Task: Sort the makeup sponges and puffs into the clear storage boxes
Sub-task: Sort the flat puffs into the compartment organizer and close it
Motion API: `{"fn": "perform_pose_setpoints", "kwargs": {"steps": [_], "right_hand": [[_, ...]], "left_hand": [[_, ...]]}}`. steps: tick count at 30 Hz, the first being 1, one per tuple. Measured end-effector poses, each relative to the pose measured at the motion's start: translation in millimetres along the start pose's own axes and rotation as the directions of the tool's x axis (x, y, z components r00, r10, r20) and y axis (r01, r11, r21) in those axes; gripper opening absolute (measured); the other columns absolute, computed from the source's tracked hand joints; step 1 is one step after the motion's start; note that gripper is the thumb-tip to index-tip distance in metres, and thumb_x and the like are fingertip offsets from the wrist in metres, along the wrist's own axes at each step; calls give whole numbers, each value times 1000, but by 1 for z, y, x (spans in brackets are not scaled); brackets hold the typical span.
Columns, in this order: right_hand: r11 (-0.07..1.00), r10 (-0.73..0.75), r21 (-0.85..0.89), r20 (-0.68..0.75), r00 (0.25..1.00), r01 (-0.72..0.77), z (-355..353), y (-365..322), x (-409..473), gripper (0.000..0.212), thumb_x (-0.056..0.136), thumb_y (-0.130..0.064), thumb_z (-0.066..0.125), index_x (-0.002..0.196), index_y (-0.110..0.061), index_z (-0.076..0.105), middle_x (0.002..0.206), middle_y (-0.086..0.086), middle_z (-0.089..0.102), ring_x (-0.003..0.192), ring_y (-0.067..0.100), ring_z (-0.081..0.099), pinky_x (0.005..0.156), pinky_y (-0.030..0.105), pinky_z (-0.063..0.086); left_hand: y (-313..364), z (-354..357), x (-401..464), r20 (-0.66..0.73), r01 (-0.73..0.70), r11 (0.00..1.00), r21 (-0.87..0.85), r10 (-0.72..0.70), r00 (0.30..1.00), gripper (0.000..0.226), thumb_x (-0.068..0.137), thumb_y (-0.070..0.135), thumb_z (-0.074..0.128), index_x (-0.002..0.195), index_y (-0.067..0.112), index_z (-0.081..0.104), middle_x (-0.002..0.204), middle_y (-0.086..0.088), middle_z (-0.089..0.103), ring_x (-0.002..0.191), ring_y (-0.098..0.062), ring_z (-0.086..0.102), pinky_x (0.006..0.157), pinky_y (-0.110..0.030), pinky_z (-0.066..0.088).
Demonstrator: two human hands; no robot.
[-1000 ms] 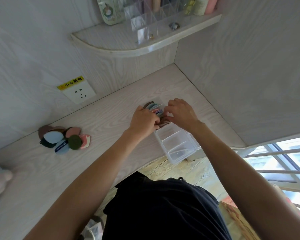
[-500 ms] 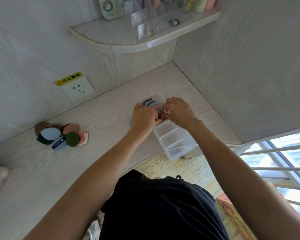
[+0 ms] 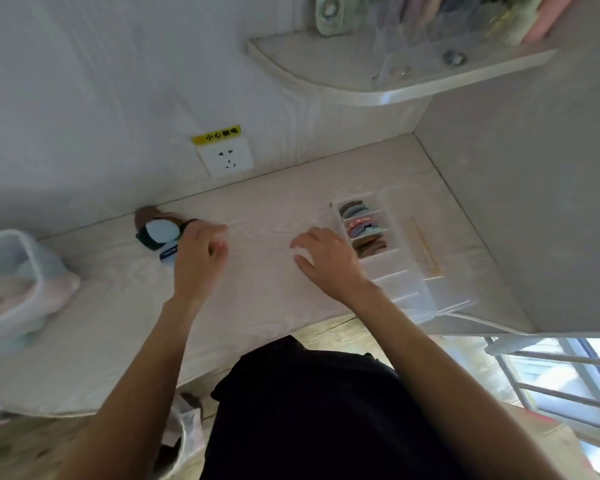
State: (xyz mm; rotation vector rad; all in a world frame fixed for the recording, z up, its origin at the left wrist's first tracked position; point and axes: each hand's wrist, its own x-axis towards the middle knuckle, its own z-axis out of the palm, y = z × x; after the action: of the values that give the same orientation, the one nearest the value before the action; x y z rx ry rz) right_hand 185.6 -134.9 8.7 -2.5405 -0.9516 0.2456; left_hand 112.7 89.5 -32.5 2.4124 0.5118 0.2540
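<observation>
- The left hand (image 3: pixel 197 252) is over the right edge of the loose pile of puffs (image 3: pixel 160 233) on the desk (image 3: pixel 118 306); its fingers are curled, but whether they already pinch a puff I cannot tell, as the hand hides that side of the pile.
- The right hand (image 3: pixel 326 259) hovers just left of the divided clear box (image 3: pixel 378 258), fingers spread and relaxed, holding nothing.
- Judged from this, the step in hand is fetching the next puff from the pile, well apart from the box.
- The box's three far compartments hold puffs standing on edge in greys, pinks and browns; the near compartments look empty, so the next move calls for lifting one puff free and carrying it across to a compartment with room.
- A second clear container (image 3: pixel 11 278) sits at the far left with pale, soft things inside, too blurred to name.
- Writing: a yellow sticker (image 3: pixel 217 135) above the wall socket (image 3: pixel 226 161) reads 小心触电; the blue puff at the pile's near edge carries white lettering too small to read.
- A corner shelf (image 3: pixel 361 84) above holds blurred bottles.
</observation>
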Motion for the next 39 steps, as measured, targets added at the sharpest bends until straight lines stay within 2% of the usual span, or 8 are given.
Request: {"fn": "perform_pose_setpoints", "kwargs": {"steps": [3, 6, 10, 15, 20, 26, 31, 39], "right_hand": [[961, 71, -277, 162, 984, -24, 25, -15, 22, 40, 94, -17, 44, 133, -22, 41, 137, 8, 41, 124, 29, 38, 100, 38, 33], [866, 203, -493, 188, 961, -87, 36, -11, 35, 42, 93, -9, 42, 134, -19, 36, 134, 14, 39, 121, 32, 39, 99, 39, 35], [847, 300, -502, 185, 936, -172, 38, 0, 35, 37, 94, -6, 40, 129, -16, 38, 124, 15, 45, 114, 32, 45, 89, 37, 44], [874, 247, -469, 205, 947, -126, 40, 5, 34, 39, 91, -5, 45, 128, -14, 38, 124, 15, 45, 113, 31, 43, 88, 35, 42], [975, 129, -209, 253, 959, -76, 40, 4, 32, 30, 89, -24, 57, 116, -10, 56, 117, 12, 50, 107, 29, 46, 89, 30, 34], [965, 134, 237, -97, 986, -108, 9, 2, -9, 18, 83, -28, 68, 84, -11, 64, 76, 5, 65, 64, 20, 58, 57, 33, 47], [916, 368, 303, -368, 854, -264, -30, 34, -67, 16, 91, -22, 59, 97, -7, 60, 77, 8, 67, 60, 24, 62, 48, 32, 47], [797, 593, 434, -425, 684, -421, -41, 79, -135, 11, 92, -9, 52, 102, -11, 55, 92, 7, 67, 72, 27, 67, 60, 43, 55]], "left_hand": [[-23, -23, 5, 14, 48, 986, 158, -51, 999, 41, 77, 2, 55, 112, 24, 58, 113, -4, 62, 104, -27, 55, 92, -40, 44], [-35, -32, 7, 140, 27, 968, 249, -64, 988, 55, 80, -1, 58, 127, 25, 49, 124, -11, 57, 113, -34, 51, 98, -45, 41], [-48, -32, 9, 212, 81, 946, 313, -153, 965, 49, 84, 10, 62, 131, 16, 47, 131, -15, 50, 119, -34, 43, 100, -40, 36], [-44, -31, 11, 136, 142, 982, 127, -159, 978, 28, 78, 12, 69, 103, 10, 56, 104, -7, 59, 97, -24, 53, 77, -25, 37], [-26, -36, 6, 140, 165, 986, -5, -163, 977, 20, 84, 18, 66, 100, 14, 55, 92, 2, 59, 83, -13, 53, 71, -22, 39], [40, -18, -5, 138, 109, 916, -386, -60, 989, 22, 82, 12, 68, 101, 22, 64, 93, 11, 65, 83, 8, 61, 76, -11, 49], [125, 43, -18, 255, -80, 909, -410, 199, 946, 18, 79, 15, 71, 97, 21, 71, 87, 10, 69, 76, 2, 61, 66, -6, 42], [170, 97, -19, 377, -254, 943, -217, 321, 869, 26, 79, 28, 70, 105, 25, 70, 108, 0, 70, 97, -13, 64, 90, -24, 47]]}}
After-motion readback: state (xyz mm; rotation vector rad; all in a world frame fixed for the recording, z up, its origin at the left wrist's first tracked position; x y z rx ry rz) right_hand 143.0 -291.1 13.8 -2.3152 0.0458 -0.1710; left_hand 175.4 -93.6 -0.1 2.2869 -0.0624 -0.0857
